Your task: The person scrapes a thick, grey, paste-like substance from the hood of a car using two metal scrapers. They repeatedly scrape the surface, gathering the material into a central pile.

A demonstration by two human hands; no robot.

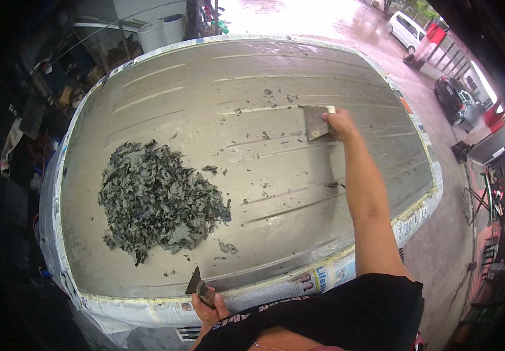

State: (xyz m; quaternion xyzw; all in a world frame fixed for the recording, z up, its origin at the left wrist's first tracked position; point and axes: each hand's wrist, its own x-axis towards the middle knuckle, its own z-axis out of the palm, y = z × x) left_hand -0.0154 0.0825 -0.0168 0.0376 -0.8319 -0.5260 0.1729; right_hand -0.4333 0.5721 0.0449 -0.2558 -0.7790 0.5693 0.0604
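Observation:
A wide flat scraper is gripped in my right hand, out over the far right part of a ribbed, grey-beige vehicle roof. Its blade appears to rest on the roof among scattered dark flakes. Close to my body at the near edge, my left hand is closed around the handle of a putty knife, its dark blade pointing up and away from me. Left of the middle lies a big heap of grey-green peeled paint flakes, and smaller bits trail to its right.
Newspaper masking and tape border the roof. White bins and clutter stand beyond the far left corner. A white van and a dark car are at the far right. A folding stand is on the right floor.

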